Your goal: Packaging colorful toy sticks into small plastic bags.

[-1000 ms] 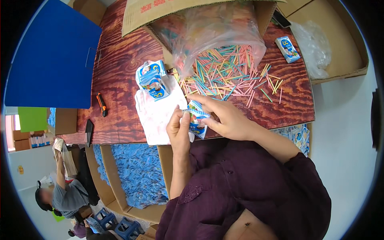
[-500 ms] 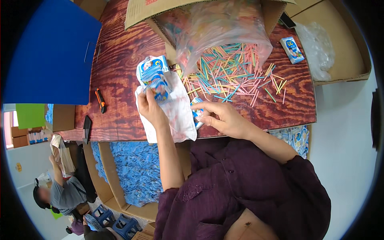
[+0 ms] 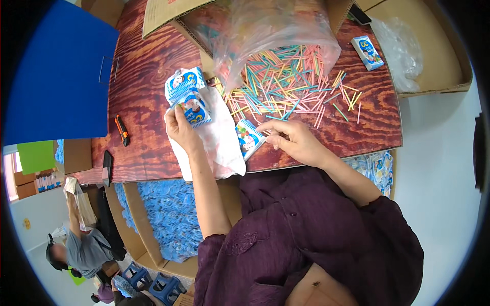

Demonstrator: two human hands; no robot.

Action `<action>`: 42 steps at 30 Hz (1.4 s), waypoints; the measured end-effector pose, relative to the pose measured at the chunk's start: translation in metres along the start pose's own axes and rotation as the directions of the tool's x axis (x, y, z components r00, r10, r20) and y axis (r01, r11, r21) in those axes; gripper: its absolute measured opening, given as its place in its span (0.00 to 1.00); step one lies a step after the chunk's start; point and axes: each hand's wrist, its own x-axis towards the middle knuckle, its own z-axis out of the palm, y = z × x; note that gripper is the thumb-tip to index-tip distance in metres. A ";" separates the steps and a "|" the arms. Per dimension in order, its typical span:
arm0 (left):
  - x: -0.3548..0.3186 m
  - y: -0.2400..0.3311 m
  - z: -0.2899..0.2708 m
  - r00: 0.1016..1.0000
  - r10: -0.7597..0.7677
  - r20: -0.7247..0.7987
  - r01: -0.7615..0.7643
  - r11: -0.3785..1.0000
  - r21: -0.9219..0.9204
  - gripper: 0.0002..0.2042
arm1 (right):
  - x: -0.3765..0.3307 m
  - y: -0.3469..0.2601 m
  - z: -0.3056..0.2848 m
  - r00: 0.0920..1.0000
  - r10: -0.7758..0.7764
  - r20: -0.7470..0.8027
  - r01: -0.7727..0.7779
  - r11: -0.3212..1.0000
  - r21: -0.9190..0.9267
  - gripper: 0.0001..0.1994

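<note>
My left hand (image 3: 182, 131) pinches a small blue-and-white packet (image 3: 195, 109) above a white cloth (image 3: 220, 132) with faint pink stains. Another such packet (image 3: 182, 77) lies on the far end of the cloth, partly covered by the held one. A third packet (image 3: 248, 138) rests tilted at the cloth's right edge. Beside its right corner is my right hand (image 3: 298, 143), thumb and forefinger drawn together. Whatever is between those fingertips is too small to make out. Short pastel sticks (image 3: 286, 94) in pink, yellow and teal spread beyond the right hand.
The sticks spill from a clear plastic bag (image 3: 255, 35) in a tipped cardboard box (image 3: 181, 33). At far right lies another packet (image 3: 367, 53). An orange cutter (image 3: 121, 130) lies left, near a blue panel (image 3: 56, 71). Blue packets fill a box (image 3: 168, 214) below the table.
My left hand has shifted slightly left with its packet, which now shows its printed face. My right hand has moved right, uncovering more of the packet at the cloth's edge.
</note>
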 end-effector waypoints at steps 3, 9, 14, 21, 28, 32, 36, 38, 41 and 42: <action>-0.002 0.007 0.009 0.997 0.067 -0.029 -0.062 0.987 0.146 0.07 | 0.000 -0.001 0.004 0.995 -0.097 0.021 0.099 0.987 -0.125 0.13; -0.068 0.057 0.001 0.884 0.333 0.327 -0.467 0.637 0.613 0.10 | -0.005 0.010 -0.008 0.993 -0.095 -0.064 0.086 0.988 -0.128 0.13; -0.095 0.078 -0.007 0.862 0.353 0.364 -0.507 0.611 0.608 0.10 | -0.004 0.008 -0.008 0.999 -0.020 -0.026 0.017 0.993 -0.119 0.13; -0.036 0.038 -0.015 0.995 -0.075 0.063 0.019 0.781 0.624 0.19 | 0.058 -0.004 0.028 0.981 -0.192 0.005 0.188 0.957 -0.222 0.12; -0.030 0.004 -0.033 0.985 -0.144 0.100 0.089 0.903 0.421 0.09 | 0.148 -0.003 0.066 0.918 -0.249 -0.309 0.171 0.951 -0.257 0.14; -0.038 0.021 -0.029 0.959 -0.266 0.102 0.245 0.952 0.181 0.06 | 0.169 0.009 0.072 0.970 -0.178 -0.163 0.160 0.980 -0.121 0.13; -0.044 0.032 -0.032 0.938 -0.272 0.217 0.284 0.958 -0.029 0.05 | 0.165 0.012 0.074 0.982 -0.148 -0.119 0.161 0.981 0.110 0.05; -0.043 0.030 -0.043 0.916 -0.304 0.264 0.320 0.947 -0.018 0.05 | 0.161 0.002 0.076 0.979 -0.153 -0.138 0.171 0.976 0.132 0.04; -0.043 0.027 -0.050 0.867 -0.401 0.294 0.480 0.830 -0.283 0.05 | 0.161 -0.006 0.077 0.979 -0.171 -0.107 0.186 0.970 0.159 0.04; -0.043 0.025 -0.053 0.857 -0.430 0.282 0.506 0.804 -0.311 0.05 | 0.163 -0.007 0.080 0.979 -0.175 -0.103 0.190 0.969 0.159 0.05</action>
